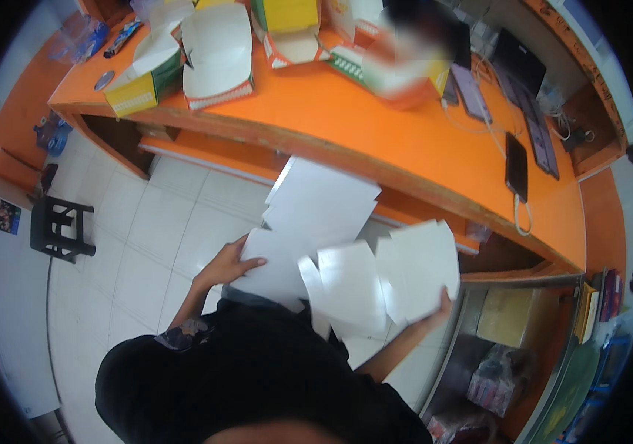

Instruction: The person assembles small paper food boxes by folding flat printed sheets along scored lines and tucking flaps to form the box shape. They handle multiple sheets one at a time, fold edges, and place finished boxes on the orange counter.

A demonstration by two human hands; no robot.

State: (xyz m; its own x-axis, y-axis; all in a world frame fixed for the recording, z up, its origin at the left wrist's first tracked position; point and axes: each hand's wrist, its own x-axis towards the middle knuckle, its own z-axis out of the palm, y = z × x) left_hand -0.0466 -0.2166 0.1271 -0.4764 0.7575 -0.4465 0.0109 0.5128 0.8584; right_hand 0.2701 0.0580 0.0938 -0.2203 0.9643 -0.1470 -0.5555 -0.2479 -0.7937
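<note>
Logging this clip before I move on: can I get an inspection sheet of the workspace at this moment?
Surface: orange counter, long, with a shelf under it.
Job's things: flat white carton blank, unfolded, held in front of the body.
Clutter: folded cartons at the counter's far end; black stool on the white tile floor.
Grippers: left hand grips the blank's left edge; right hand holds its right flap from below.
Cables: white cable hanging from a black phone on the counter.
Surroundings: keyboard at right, bagged goods on low shelves.
</note>
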